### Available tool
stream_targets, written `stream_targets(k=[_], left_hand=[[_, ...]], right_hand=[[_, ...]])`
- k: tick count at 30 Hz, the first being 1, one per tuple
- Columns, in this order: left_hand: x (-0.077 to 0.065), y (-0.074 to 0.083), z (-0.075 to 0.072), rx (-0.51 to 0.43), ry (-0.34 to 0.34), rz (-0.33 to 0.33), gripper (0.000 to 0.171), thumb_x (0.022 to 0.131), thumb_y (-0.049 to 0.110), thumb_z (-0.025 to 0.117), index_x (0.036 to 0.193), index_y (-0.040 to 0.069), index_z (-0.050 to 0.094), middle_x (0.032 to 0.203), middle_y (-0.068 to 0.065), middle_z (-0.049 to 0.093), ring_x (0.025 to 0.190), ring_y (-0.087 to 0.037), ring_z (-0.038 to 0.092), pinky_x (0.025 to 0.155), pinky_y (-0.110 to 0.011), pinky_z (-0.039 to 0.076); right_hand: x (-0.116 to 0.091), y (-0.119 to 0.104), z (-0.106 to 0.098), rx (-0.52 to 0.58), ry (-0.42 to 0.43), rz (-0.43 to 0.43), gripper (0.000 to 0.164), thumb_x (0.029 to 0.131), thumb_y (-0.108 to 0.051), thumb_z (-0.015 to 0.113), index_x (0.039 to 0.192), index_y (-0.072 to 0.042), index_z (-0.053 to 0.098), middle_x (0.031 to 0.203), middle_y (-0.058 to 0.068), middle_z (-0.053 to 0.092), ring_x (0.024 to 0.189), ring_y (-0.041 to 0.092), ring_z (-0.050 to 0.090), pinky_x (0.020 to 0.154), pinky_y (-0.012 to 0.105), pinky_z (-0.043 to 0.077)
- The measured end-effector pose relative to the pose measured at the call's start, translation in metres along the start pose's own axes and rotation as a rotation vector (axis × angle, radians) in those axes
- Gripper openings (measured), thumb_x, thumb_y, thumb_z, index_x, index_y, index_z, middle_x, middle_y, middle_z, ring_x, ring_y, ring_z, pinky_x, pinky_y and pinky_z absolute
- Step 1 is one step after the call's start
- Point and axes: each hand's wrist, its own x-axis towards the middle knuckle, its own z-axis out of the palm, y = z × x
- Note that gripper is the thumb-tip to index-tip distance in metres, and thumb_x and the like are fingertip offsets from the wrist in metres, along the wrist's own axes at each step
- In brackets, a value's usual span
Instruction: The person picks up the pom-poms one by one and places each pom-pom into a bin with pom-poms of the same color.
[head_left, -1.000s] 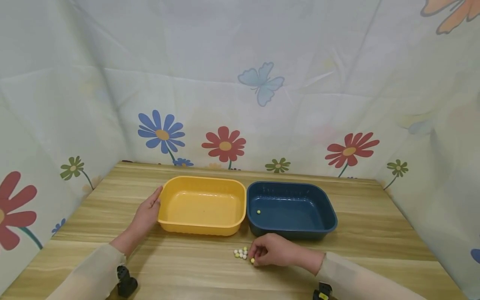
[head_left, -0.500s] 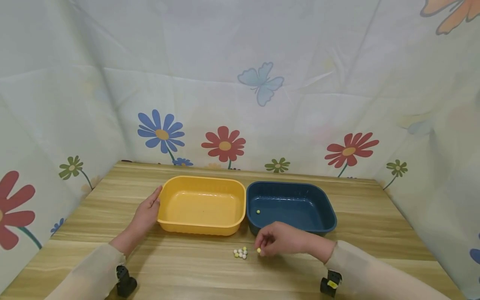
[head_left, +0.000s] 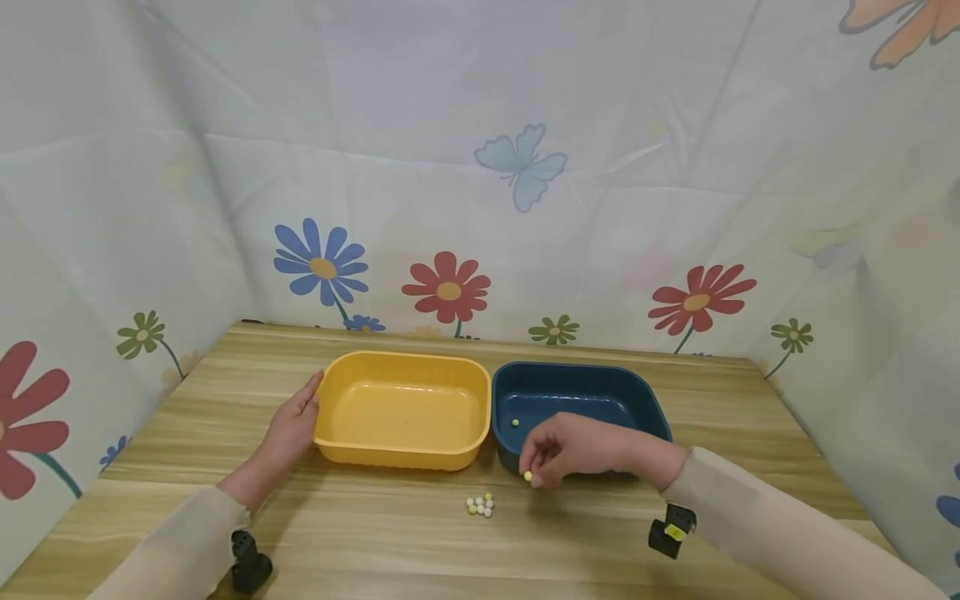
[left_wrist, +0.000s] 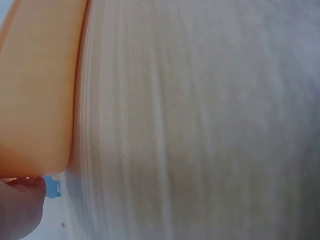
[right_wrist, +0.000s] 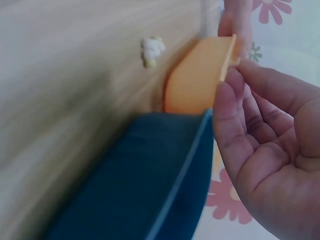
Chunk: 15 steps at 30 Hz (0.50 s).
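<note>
My right hand pinches a small yellow bead between thumb and fingertips, just over the front edge of the dark blue basin. The fingertips of the right hand meet in the right wrist view, at rim height. One yellowish bead lies inside the blue basin, toward its left. On the left, my left hand rests with extended fingers against the end of the yellow basin. A cluster of several white and yellow beads lies on the table in front of both basins.
The two basins stand side by side on the wood-grain table. Behind it hangs a pale cloth printed with flowers and a butterfly. Each sleeve carries a black wrist device, such as the right wrist device.
My right hand has lifted the yellow bead from beside the cluster and moved it away from me and rightward to the blue basin's front edge. My left hand has stayed on the yellow basin.
</note>
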Motion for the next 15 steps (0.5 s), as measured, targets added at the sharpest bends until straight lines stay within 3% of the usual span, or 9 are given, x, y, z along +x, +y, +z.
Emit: stream_targets(k=[15], left_hand=[[0.0,0.001,0.0,-0.01,-0.008,-0.019,0.055,0.111,0.01,0.025,0.162,0.0,0.008,0.171,-0.018,0.004,0.16,-0.041,0.005,0.133,-0.055,0.011]], right_hand=[[0.003,-0.011,-0.047,-0.019,-0.128,0.026,0.017,0.094,-0.005,0.07,0.109,0.004,0.07,0.09,-0.001,0.072,0.08,0.01,0.063,0.081,0.023,0.062]])
